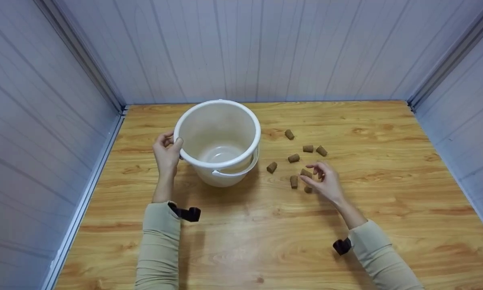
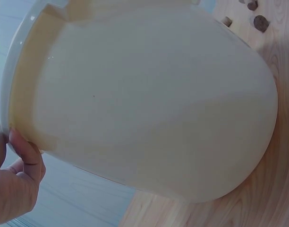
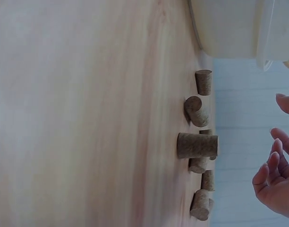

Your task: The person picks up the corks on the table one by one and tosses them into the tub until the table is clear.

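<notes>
A white bucket (image 1: 221,175) stands upright on the wooden table, its handle (image 1: 241,172) hanging down on the near right side. My left hand (image 1: 167,155) pinches the bucket's rim at the left, thumb on one side and fingers on the other; the left wrist view shows this hand (image 2: 19,175) against the bucket wall (image 2: 149,94). Over the loose brown corks (image 1: 293,158) hovers my right hand (image 1: 326,181), thumb and forefinger apart. The right wrist view has nothing between the fingers of this hand (image 3: 279,179), with several corks (image 3: 197,145) on the table below it.
Pale panelled walls (image 1: 241,48) enclose the table (image 1: 241,241) at the back and both sides. One cork (image 1: 272,167) lies nearest the bucket, another cork (image 1: 289,134) farthest back. A dark camera mount (image 1: 191,214) is on the left wrist, a similar mount (image 1: 342,246) on the right.
</notes>
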{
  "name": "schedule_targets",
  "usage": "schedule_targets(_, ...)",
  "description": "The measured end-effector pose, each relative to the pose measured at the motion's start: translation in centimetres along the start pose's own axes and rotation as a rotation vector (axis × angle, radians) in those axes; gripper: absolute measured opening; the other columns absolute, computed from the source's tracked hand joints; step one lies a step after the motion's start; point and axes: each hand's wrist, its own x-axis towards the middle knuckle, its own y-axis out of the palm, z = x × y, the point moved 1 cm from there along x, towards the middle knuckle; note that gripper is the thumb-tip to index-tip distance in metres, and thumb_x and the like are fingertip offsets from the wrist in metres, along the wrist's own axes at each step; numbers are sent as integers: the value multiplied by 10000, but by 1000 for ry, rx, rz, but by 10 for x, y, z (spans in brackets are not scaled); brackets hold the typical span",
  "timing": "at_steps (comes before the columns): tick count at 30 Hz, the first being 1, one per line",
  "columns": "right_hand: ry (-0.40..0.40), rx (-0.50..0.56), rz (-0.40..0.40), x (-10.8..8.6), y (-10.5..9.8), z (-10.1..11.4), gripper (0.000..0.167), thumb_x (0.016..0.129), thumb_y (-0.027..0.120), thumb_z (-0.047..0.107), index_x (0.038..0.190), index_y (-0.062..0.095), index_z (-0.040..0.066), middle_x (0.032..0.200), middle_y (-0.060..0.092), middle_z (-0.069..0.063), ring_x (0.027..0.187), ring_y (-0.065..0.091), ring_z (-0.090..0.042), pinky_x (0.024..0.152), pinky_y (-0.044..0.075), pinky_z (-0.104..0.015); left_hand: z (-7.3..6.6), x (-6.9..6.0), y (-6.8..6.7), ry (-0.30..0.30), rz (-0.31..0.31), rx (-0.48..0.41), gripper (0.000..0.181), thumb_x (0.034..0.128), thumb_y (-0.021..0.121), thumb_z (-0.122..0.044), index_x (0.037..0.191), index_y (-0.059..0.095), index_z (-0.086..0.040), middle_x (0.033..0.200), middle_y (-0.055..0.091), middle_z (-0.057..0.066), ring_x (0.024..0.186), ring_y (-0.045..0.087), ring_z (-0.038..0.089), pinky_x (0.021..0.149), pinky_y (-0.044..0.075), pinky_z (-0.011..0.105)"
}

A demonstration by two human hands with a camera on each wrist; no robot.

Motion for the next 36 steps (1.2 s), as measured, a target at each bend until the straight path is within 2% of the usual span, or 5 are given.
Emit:
schedule_targets(9,13,-34,41,-13,-2,-15,321,723,815,-21,982,638,-93,795,535,-177,677,474,-272,572,375,-199,2,0,-2,8,-3,-1,284,797,542,79,1073,592,125,757,530,85,474,499,50,351,397,119)
schedule_targets(15,65,-41,71,-21,-4,-21,333,717,823,-17,996,647,-65,817,554,-114,711,471,-218,599,373,-211,2,0,-3,4,-1,3,287,793,541,70,1070,600,119,738,517,67,472,491,54,349,398,122)
schedule_targets(21,125,-64,83,-24,-4,-29,342,719,818,-19,1013,649,-63,830,568,-99,743,491,-208,624,410,-246,1,0,-2,27,6,-20,319,781,528,90,1088,606,132,725,514,69,463,482,53,348,385,113)
schedule_targets(26,160,-47,96,-26,-3,-35,349,715,814,-43,1019,644,-68,831,573,-86,727,510,-194,614,430,-217,0,1,-2,32,5,-24,319,786,527,102,1095,600,141,714,517,59,451,480,50,346,382,111)
schedule_targets(36,204,-47,111,-31,-1,-42,350,723,808,-42,1020,629,-86,826,581,-87,689,497,-166,591,414,-186,-1,0,-1,5,19,-15,291,800,533,96,1083,594,123,736,509,60,454,481,48,352,386,118)
